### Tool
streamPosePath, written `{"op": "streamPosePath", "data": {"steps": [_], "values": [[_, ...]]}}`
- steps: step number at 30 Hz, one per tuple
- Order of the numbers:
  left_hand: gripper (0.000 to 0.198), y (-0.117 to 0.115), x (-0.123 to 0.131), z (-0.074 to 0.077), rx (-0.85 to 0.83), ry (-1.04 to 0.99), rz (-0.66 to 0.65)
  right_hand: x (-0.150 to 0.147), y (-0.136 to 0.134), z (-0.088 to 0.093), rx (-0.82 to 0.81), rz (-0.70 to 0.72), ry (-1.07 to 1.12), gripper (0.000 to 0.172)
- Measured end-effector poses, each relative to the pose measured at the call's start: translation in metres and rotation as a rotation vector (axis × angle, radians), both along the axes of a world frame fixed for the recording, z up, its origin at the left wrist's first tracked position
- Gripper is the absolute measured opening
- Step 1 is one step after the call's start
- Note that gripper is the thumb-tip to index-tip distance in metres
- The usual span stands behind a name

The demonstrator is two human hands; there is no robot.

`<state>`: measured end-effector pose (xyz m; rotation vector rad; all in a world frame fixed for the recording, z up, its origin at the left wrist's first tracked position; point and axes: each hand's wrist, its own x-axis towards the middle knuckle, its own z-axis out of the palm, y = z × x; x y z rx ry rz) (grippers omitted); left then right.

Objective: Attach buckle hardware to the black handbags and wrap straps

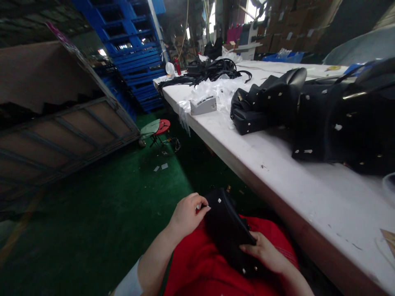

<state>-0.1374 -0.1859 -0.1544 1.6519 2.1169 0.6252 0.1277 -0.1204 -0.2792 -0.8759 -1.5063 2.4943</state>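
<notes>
A black leather-like bag (226, 226) with small white bits and metal studs on it rests against the red cloth over my lap. My right hand (267, 251) grips its right edge, thumb on the near face. At the bag's upper left corner, my left hand (189, 211) is closed in a pinch. Something small and whitish shows at those fingertips, too small to make out. To the right, on the white table (247, 160), lies a pile of similar black bags (345, 119), partly blurred.
A grey tape dispenser (203, 106) stands at the table's left edge beside crumpled clear plastic (220, 91). Black straps (216, 70) lie behind it. On the green floor are a red stool (162, 126) and a large cart (61, 135). Blue pallets (135, 65) are stacked behind.
</notes>
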Motion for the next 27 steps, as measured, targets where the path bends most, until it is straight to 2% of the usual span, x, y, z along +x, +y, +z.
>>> {"op": "streamPosePath", "data": {"steps": [3,5,9,11,13,16,19,22,25,27], "values": [[0.01,0.004,-0.003,0.006,-0.029,-0.068,-0.011,0.001,0.0,-0.002,-0.001,-0.006,-0.007,0.035],[0.012,0.004,-0.006,0.011,-0.048,-0.176,-0.065,0.002,0.002,-0.003,0.002,-0.017,-0.008,0.037],[0.017,0.003,-0.008,0.018,-0.075,-0.591,-0.157,0.005,0.005,-0.006,-0.023,-0.041,-0.016,0.042],[0.019,0.005,-0.006,0.017,-0.034,-0.767,-0.088,0.005,0.006,-0.007,-0.031,-0.048,-0.016,0.043],[0.017,0.011,-0.002,0.014,0.029,-0.836,0.014,0.005,0.006,-0.007,-0.038,-0.048,-0.011,0.043],[0.014,0.024,0.004,0.01,0.082,-0.696,0.079,0.003,0.006,-0.006,-0.059,-0.048,0.015,0.043],[0.02,0.041,0.008,0.01,0.068,-0.398,-0.015,0.002,0.005,-0.006,-0.051,-0.072,0.038,0.043],[0.014,0.058,0.012,0.011,0.028,-0.171,-0.11,0.002,0.003,-0.009,-0.031,-0.093,0.042,0.042],[0.012,0.069,0.017,0.012,-0.032,-0.056,-0.084,0.001,0.002,-0.014,-0.005,-0.093,0.029,0.04],[0.012,0.072,0.02,0.013,-0.066,-0.025,-0.076,-0.001,0.004,-0.015,0.091,-0.065,-0.014,0.035]]}}
